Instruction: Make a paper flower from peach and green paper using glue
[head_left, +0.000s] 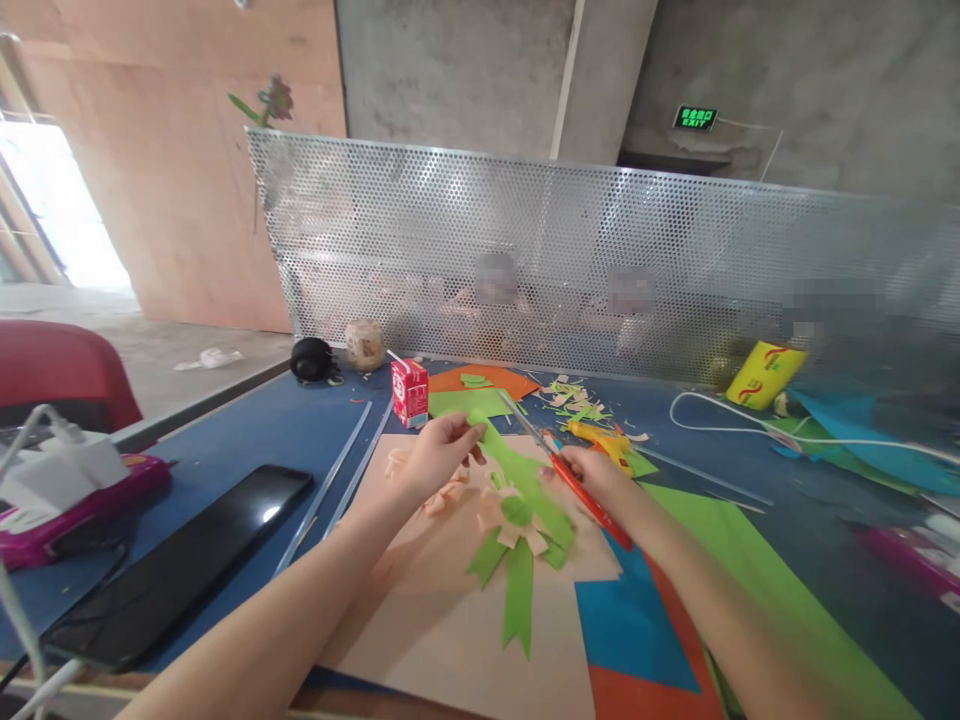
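Note:
My left hand [448, 448] pinches the upper end of a long green strip [517, 468], which looks like felt or paper, over the middle of the table. In my right hand [589, 470] is a pair of scissors with red handles [592, 497]. Their blades point up and to the left, near the strip; whether they are parted I cannot tell. Below the strip lies a flower shape [516, 512] with a green centre, peach petals and notched green tails. It rests on peach sheets [450, 640]. Curled peach pieces [442, 495] lie by my left wrist.
A red drink carton [409, 393] with a straw stands behind my left hand. A yellow glue gun [604, 445] lies beyond my right hand. Clear sticks [341, 470] and a large phone [187, 565] are at left. Scraps [574, 398] lie before the perforated metal screen [450, 250].

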